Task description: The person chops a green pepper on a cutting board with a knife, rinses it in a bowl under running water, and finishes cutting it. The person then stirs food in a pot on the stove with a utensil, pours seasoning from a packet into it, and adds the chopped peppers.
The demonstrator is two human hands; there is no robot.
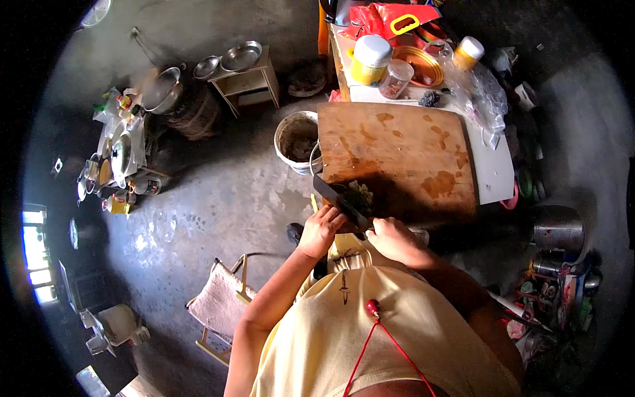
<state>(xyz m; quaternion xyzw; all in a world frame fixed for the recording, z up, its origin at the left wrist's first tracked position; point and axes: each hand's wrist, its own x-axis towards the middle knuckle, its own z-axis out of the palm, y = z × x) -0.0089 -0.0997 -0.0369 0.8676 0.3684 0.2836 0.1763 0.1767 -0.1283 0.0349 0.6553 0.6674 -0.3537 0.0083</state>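
Observation:
A wooden cutting board (403, 142) with dark wet patches lies at the table's near end. Over its near left corner slants a dark-bladed kitchen knife (329, 192). My right hand (395, 239) is closed round the handle end of this knife. Just left of the blade, my left hand (322, 231) has its fingers curled together at the board's near edge; what they hold, if anything, is hidden. A small heap of cut greens (359, 194) rests beside the blade, partly in shadow.
Left of the board a white bucket (281, 147) stands on the floor. Jars (370, 59), an orange basin (418, 66) and plastic bags (473, 92) crowd the table's far end. A low folding seat (218, 299) stands to my left, and pots (559, 233) to the right.

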